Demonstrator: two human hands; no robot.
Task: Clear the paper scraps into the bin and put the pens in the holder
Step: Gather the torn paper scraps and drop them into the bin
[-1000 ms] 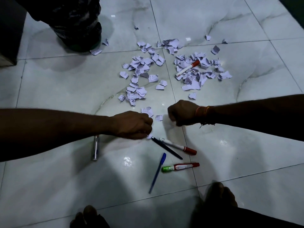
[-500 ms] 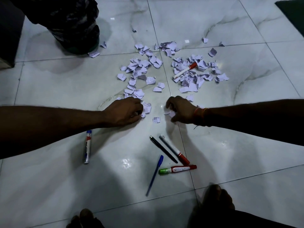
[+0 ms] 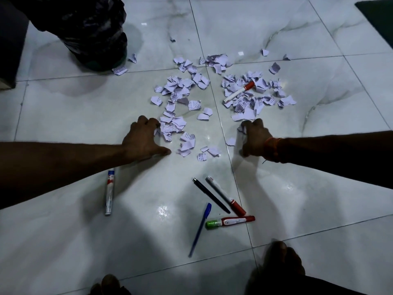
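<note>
The left hand (image 3: 144,141) has its grip half closed, fingers curled over paper scraps (image 3: 194,104) and thumb splayed on the floor (image 3: 63,241). The right hand (image 3: 254,138) clutches scraps. The pens (image 3: 211,195) lie at 6 o'clock, and their print is illegible.

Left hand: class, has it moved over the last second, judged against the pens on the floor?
Yes. The left hand has moved away from the black pen, forward to the near edge of the paper scraps.

The shiny white tile floor (image 3: 63,241) has torn paper scraps (image 3: 180,90) spread over the upper middle, with a red-capped marker (image 3: 238,92) lying on them. A bin (image 3: 95,39) stands in the upper left. A blue-capped marker (image 3: 109,191) lies lower left, and four pens (image 3: 210,194) lie in the lower middle.
</note>
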